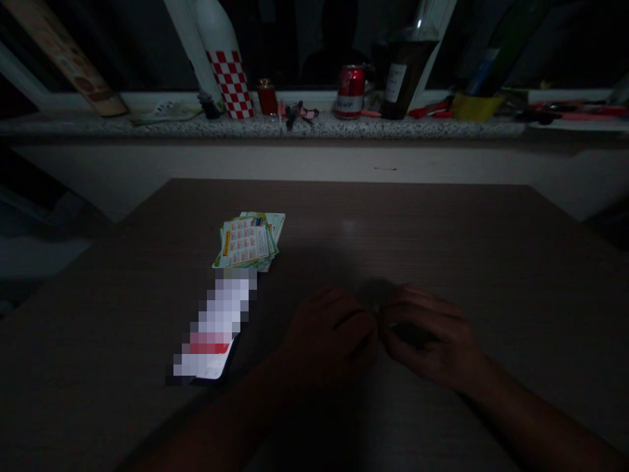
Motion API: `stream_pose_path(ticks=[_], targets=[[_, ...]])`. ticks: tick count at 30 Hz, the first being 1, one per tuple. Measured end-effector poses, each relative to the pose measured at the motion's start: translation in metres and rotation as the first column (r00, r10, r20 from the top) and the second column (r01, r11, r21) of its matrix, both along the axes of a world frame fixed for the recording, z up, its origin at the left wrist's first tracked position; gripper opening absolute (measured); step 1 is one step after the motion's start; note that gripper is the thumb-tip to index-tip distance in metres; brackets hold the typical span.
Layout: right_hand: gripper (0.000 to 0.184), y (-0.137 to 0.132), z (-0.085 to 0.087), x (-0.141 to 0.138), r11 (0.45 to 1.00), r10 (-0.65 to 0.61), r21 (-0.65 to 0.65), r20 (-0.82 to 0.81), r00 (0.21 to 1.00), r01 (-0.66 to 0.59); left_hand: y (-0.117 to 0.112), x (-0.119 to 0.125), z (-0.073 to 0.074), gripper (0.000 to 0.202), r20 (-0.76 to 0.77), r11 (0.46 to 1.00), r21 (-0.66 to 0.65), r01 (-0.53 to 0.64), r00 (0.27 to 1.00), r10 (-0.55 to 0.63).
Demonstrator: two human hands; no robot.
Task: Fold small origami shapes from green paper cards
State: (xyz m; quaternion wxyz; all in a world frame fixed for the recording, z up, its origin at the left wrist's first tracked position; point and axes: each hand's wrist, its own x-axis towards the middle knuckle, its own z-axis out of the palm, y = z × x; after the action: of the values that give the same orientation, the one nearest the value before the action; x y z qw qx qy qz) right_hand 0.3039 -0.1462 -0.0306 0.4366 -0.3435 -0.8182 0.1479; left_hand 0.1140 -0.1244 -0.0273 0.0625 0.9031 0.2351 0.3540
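Note:
My left hand is closed above the middle of the table, its fingers curled toward my other hand. Facing it, my right hand is pinched, thumb against fingertips, with a small pale glint at the tips. The fingertips of both hands nearly meet, and in the dim light I cannot make out what lies between them. Left of my hands is a lit phone, its screen mostly blurred out. Just beyond the phone lies a fanned pile of printed cards, green and white with rows of small orange print.
The brown wooden table ends below a granite windowsill. Along the sill stand a red-and-white checkered bottle, a small red jar, a red can, a dark bottle and a yellow container.

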Motion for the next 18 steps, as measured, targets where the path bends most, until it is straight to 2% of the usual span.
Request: stream_pose_path(ticks=[8, 12, 18], targets=[[0.009, -0.001, 0.002, -0.006, 1.0, -0.025, -0.012, -0.007, 1.0, 0.025, -0.001, 0.003, 0.0, 0.018, -0.022, 0.996, 0.09, 0.013, 1.0, -0.011], [0.01, -0.003, 0.0, -0.005, 0.992, -0.073, -0.104, 0.004, 0.997, 0.073, -0.004, 0.001, 0.002, 0.019, -0.025, 0.987, 0.156, 0.034, 0.999, -0.03], [0.016, -0.001, -0.003, 0.005, 0.971, -0.087, -0.223, -0.008, 0.996, 0.083, -0.008, -0.001, 0.007, 0.019, -0.027, 0.985, 0.169, 0.037, 0.999, -0.033]])
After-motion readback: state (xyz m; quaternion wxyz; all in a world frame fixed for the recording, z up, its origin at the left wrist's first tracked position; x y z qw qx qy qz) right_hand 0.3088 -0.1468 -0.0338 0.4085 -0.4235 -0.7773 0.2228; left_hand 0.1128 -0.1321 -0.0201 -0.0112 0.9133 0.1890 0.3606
